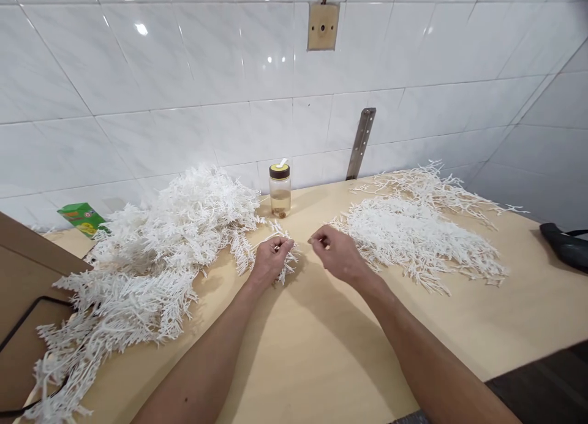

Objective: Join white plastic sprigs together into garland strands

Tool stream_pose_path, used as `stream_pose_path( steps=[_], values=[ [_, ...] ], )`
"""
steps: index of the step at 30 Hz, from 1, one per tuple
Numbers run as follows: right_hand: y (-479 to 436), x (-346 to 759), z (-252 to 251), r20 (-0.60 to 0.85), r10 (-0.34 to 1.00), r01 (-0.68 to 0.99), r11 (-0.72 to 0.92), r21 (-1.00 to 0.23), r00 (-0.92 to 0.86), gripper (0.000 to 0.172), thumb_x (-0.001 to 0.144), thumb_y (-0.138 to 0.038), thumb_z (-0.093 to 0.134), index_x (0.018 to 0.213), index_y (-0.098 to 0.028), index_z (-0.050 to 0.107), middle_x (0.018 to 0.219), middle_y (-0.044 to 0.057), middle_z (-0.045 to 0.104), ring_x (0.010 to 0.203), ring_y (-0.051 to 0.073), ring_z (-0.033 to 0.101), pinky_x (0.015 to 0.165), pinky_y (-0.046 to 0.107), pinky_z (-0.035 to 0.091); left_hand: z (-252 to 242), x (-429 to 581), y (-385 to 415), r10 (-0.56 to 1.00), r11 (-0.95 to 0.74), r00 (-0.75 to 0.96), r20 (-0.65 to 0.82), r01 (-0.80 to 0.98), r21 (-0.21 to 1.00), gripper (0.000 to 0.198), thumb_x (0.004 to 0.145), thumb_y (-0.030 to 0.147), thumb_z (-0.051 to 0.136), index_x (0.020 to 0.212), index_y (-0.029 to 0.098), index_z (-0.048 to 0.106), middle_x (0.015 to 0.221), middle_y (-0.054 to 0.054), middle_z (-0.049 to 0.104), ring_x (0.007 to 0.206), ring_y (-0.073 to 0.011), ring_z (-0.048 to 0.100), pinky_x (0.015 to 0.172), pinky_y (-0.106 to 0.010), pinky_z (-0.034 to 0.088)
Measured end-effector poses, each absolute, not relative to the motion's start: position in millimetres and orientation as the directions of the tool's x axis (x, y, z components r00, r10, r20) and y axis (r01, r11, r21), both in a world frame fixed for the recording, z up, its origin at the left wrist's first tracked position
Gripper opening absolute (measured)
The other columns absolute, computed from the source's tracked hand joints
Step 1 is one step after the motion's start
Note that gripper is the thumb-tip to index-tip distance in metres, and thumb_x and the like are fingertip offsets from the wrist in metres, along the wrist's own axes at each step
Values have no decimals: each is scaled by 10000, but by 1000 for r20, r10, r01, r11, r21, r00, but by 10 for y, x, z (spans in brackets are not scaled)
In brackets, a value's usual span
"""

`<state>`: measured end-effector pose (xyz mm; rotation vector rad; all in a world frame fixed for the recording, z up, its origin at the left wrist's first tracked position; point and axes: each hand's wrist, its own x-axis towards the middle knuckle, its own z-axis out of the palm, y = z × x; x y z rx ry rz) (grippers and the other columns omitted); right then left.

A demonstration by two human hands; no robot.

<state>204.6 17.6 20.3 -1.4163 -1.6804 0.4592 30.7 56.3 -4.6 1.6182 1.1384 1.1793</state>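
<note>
My left hand (pixel 269 261) is closed on a white branching plastic sprig (pixel 288 266), whose thin twigs stick out around the fingers above the table. A short gap to the right, my right hand (pixel 339 254) is pinched; whatever its fingertips hold, if anything, is too small to name. A large heap of white branching sprigs (pixel 184 228) lies to the left of my left hand. Beyond my right hand a flatter pile of similar white sprigs (pixel 413 234) spreads over the table, with thinner, barer sprigs (pixel 427 185) behind it.
A lidded clear bottle (pixel 280 197) with yellowish liquid stands on the wooden table (pixel 312 350) near the tiled wall. A perforated metal strip (pixel 361 143) leans there. At left are a green box (pixel 81 218) and a brown panel (pixel 27 271); a black object (pixel 567 246) lies at right.
</note>
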Motion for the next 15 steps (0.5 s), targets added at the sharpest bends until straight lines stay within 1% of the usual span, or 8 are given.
stream_pose_path(
  steps=[2,3,5,6,10,13,15],
  values=[
    [222,2140,206,279,948,502,169,-848,153,117,805,-316,575,809,-199,567,710,9,618,516,114,528,483,241,423,-32,313,537,954,-255,202,223,148,956,334,789,474,610,687,157,626,592,23,517,564,-106,437,560,-232,358],
    [238,2169,199,223,958,427,128,-895,179,147,792,-334,595,838,-198,564,713,2,613,466,100,504,444,237,415,-26,322,523,950,-253,221,220,137,958,340,790,480,609,690,156,627,592,24,514,565,-105,433,558,-230,354],
    [257,2187,169,138,979,294,88,-952,152,213,771,-354,626,896,-190,574,719,-11,606,409,81,477,407,237,418,-17,344,495,946,-239,252,202,126,963,348,797,488,602,709,153,629,586,26,505,553,-99,418,545,-226,342],
    [263,2181,151,119,986,256,87,-963,114,231,770,-359,632,914,-184,589,705,-17,599,401,77,478,409,236,425,-14,355,483,946,-227,263,188,124,966,351,801,491,599,716,151,627,582,27,501,545,-96,411,536,-225,337],
    [269,2132,100,85,996,222,85,-971,-11,231,805,-386,612,880,-170,646,563,-48,526,406,83,497,428,219,428,-14,381,458,946,-204,279,164,121,972,360,803,495,604,718,146,614,582,22,504,543,-97,420,518,-222,341],
    [255,2113,104,68,996,218,77,-973,-50,228,817,-388,607,846,-167,651,523,-51,514,407,83,503,419,201,410,-29,394,459,936,-245,293,196,141,959,378,805,510,602,711,144,622,598,15,520,568,-103,440,539,-223,365],
    [249,2115,106,45,994,230,66,-971,-96,230,823,-388,600,801,-164,647,517,-47,516,399,82,510,394,188,377,-44,405,462,934,-265,288,210,167,950,395,802,523,601,689,145,616,606,10,529,579,-107,448,548,-225,372]
  ],
)
